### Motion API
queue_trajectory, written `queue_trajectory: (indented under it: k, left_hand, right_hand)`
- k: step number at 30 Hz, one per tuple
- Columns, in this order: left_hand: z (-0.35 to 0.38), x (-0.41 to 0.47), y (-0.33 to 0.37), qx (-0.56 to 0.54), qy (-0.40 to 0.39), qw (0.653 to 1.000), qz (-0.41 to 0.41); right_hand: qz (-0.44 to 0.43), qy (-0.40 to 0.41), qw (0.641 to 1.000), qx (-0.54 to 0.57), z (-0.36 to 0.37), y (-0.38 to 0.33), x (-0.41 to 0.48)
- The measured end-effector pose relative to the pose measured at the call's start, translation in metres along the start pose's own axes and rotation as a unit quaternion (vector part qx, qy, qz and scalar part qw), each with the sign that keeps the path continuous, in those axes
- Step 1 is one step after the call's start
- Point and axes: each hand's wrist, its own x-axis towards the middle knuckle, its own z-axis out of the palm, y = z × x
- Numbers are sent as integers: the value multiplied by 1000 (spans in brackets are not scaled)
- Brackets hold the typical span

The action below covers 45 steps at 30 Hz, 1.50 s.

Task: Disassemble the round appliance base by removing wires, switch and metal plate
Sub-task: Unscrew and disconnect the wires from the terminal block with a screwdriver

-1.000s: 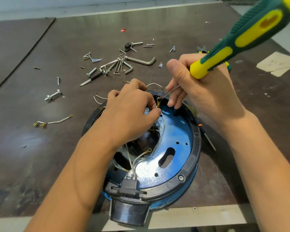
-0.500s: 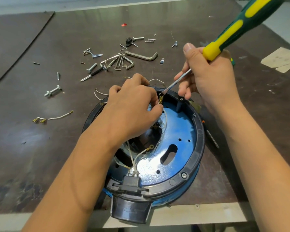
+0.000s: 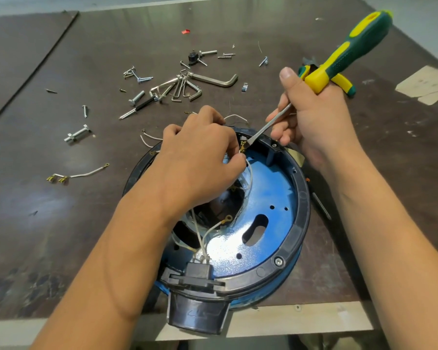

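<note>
The round appliance base (image 3: 300, 205) lies on the table with its black rim up. Inside it shows a blue metal plate (image 3: 268, 198). My left hand (image 3: 200, 160) reaches into the far side of the base and pinches a white wire (image 3: 248, 170) at brass terminals (image 3: 243, 145). My right hand (image 3: 311, 117) grips a green and yellow flat screwdriver (image 3: 344, 54); its blade tip (image 3: 250, 141) sits at the terminals. More white wires (image 3: 208, 233) run to a black connector block (image 3: 200, 271) at the near rim.
Loose screws, bolts and hex keys (image 3: 187, 84) lie scattered beyond the base. A removed white wire with brass terminals (image 3: 79, 174) lies at left. A second green and yellow tool (image 3: 341, 82) lies behind my right hand. The table's front edge (image 3: 301, 317) runs just under the base.
My right hand has drawn the screwdriver back and up a little, its blade tip staying at the terminals. My left hand keeps its pinch on the wire.
</note>
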Motion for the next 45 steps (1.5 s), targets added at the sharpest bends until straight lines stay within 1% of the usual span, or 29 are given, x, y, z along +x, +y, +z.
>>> queue_trajectory:
  k: [5,10,13,22,29,36,45]
  left_hand:
    - [0,-1,0,-5,3,1000,-2]
    - [1,0,0,-7,7,1000,1]
    - [1,0,0,-7,8,1000,3]
    - [1,0,0,-3,5,1000,2]
    - [-1,0,2,-7,1,1000,0]
    - [-2,0,4,-18,-5,1000,1]
    - [-5,-1,6,-28,-17,999,1]
  right_hand:
    - [-83,-68,994,22,-5,-4,-3]
    - [-165,-113,979,-36,-7,-11,-9]
    - [-185,-129,972,-62,-7,-14,-14]
    - [-180,-121,975,-47,-4,-13,-16]
    - [-117,-65,991,2,0,-8,-9]
    - [-93,-19,995,27,5,-2,-6]
    - [-83,1,996,19,5,-5,-8]
